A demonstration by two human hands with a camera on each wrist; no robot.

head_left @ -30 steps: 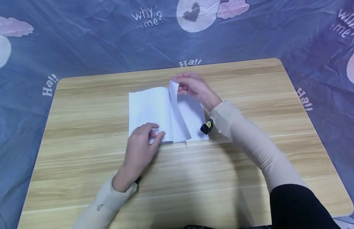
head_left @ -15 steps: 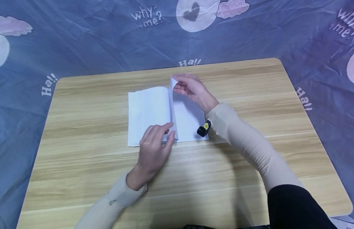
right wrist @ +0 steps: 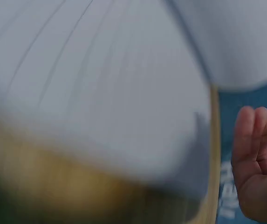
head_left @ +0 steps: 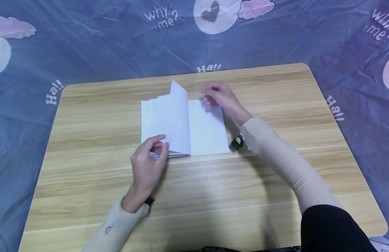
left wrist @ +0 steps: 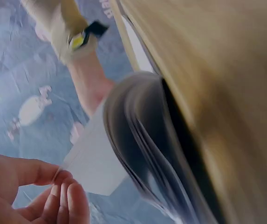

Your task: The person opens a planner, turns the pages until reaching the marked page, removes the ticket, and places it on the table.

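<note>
An open notebook (head_left: 208,134) lies on the table, its lined right-hand page flat. One sheet (head_left: 179,112) bows over the left-hand side, with its far corner sticking up. My left hand (head_left: 147,169) is at the near left of the notebook. In the left wrist view, the thumb and fingers of that hand (left wrist: 40,186) pinch the sheet's edge (left wrist: 96,161), beside a curved stack of pages (left wrist: 138,112). My right hand (head_left: 224,99) hovers by the far edge of the right page, holding nothing. The right wrist view shows its fingers (right wrist: 247,135) loosely bent, apart from the paper.
The wooden table (head_left: 263,87) extends around the notebook on all sides. Behind it hangs a blue printed cloth (head_left: 112,42). A small black and yellow device (head_left: 237,141) sits at the right wrist.
The sheet has passed from right to left across the notebook. My right hand has let go of it and moved right. My left hand went right to the sheet, then back left with it.
</note>
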